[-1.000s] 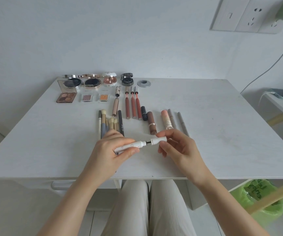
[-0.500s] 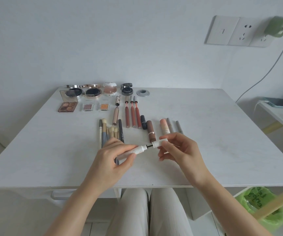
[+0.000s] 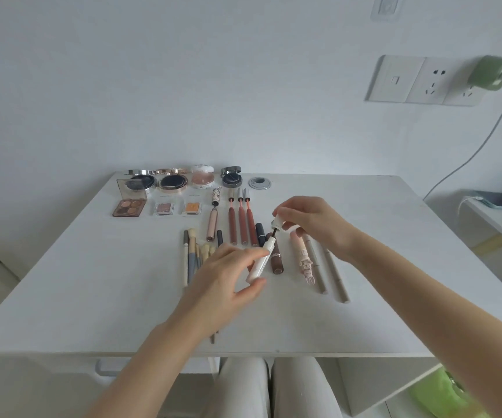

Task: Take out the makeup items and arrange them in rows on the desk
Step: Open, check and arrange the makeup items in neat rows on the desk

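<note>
— White, the tube [image 3: 262, 258]: the left hand [image 3: 224, 279] pinches its body between thumb and fingertips, tilted above the desk [image 3: 92, 282], over the near row.

— And the right hand [image 3: 310, 220]?

— It grips the tube's white cap [image 3: 277, 221] in curled fingers, just above the tube's mouth. A thin dark wand [image 3: 273, 231] shows between cap and tube, so the two are partly pulled apart.

— Where are the other makeup items?

— In rows on the desk. Along the far edge sit open round compacts [image 3: 171, 180]; in front of them an eyeshadow palette [image 3: 129, 206] with its lid up and two small square pans [image 3: 177, 208]. Towards the middle lie three red-brown lip pencils [image 3: 240, 221] side by side. Nearer, the brushes [image 3: 192, 254] lie partly under the left hand; a brown lipstick [image 3: 276, 260] lies just beside the held tube, then a pink tube [image 3: 301, 254] and two grey pencils [image 3: 325, 267].

— Anything else?

— A green charger [image 3: 495, 72] is plugged into the wall socket.
</note>
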